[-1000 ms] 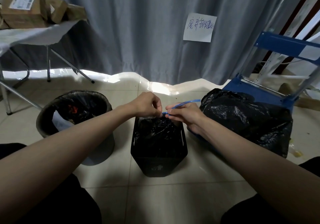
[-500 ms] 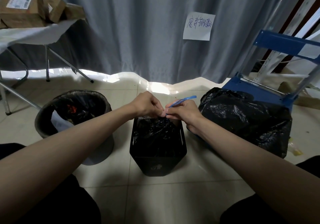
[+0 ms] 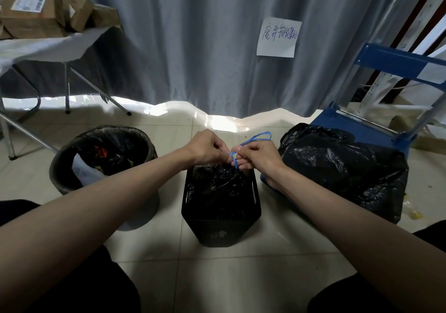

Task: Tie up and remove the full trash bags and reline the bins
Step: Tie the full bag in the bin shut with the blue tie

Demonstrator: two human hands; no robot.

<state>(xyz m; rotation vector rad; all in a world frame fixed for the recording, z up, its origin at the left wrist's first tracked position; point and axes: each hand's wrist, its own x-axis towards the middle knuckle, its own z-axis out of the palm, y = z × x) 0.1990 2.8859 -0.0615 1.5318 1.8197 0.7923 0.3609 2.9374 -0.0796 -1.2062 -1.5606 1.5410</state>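
Observation:
A small black square bin [image 3: 220,225] stands on the floor in front of me, with a full black trash bag [image 3: 217,184] gathered at its top. A blue drawstring [image 3: 255,138] comes out of the bag's neck. My left hand [image 3: 205,148] pinches the drawstring just above the bag. My right hand [image 3: 259,154] grips the other strand, and its loop sticks up past my fingers. A blue knot [image 3: 233,159] sits between the two hands.
A round grey bin [image 3: 60,167] lined with a black bag holding rubbish stands at the left. A big tied black bag [image 3: 345,167] lies on a blue cart [image 3: 357,129] at the right. A folding table [image 3: 43,47] with cardboard boxes is far left. A grey curtain [image 3: 193,34] hangs behind.
Both hands stayed over the bag's neck and worked the blue drawstring. The strands now cross between my fingers, and the loop by my right hand stands higher.

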